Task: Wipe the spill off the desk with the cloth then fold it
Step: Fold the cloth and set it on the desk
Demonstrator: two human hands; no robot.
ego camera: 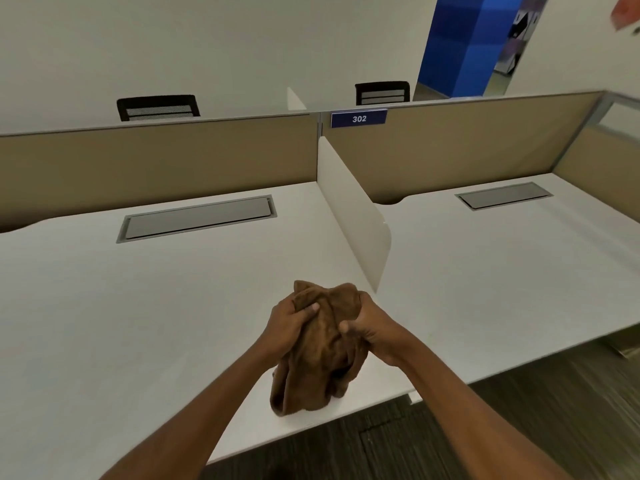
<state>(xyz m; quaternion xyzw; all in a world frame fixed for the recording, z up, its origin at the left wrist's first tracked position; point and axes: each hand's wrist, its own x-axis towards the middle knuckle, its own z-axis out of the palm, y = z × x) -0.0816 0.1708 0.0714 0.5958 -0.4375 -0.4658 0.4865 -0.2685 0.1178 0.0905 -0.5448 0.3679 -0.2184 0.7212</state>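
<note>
Both hands, left hand [289,320] and right hand [372,327], grip the bunched brown terry cloth [322,355] above the white tabletop [138,306]; no spill shows, so folding seems left.

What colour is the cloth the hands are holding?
Brown, plain with no pattern. The cloth shows clearly in the head view.

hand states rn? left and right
Left hand: closed on the brown cloth.
Right hand: closed on the same cloth, bunched above the desk.
</note>
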